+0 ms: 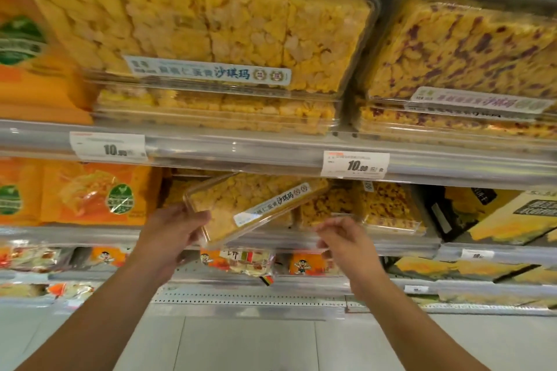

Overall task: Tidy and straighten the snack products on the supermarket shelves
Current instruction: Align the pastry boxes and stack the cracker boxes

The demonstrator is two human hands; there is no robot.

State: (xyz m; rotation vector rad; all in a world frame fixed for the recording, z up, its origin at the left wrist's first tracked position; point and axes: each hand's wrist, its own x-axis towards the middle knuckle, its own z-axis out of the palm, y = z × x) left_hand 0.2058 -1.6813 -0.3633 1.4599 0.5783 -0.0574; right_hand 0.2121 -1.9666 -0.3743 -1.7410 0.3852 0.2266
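Observation:
A clear plastic box of yellow snack cake (241, 208) with a white and blue label sits tilted at the front of the middle shelf, its right end raised. My left hand (171, 235) grips its lower left corner. My right hand (346, 238) hovers just right of the box, fingers loosely curled, and holds nothing. Behind it stands another clear box with purple-flecked cake (385, 208).
The upper shelf holds stacked clear boxes of yellow cake (229, 27) and purple-flecked cake (464, 48). Orange bags (90, 193) stand at the left, dark and yellow cartons (494, 214) at the right. Price tags (355, 164) hang on the shelf rail; small packets (250, 262) fill lower shelves.

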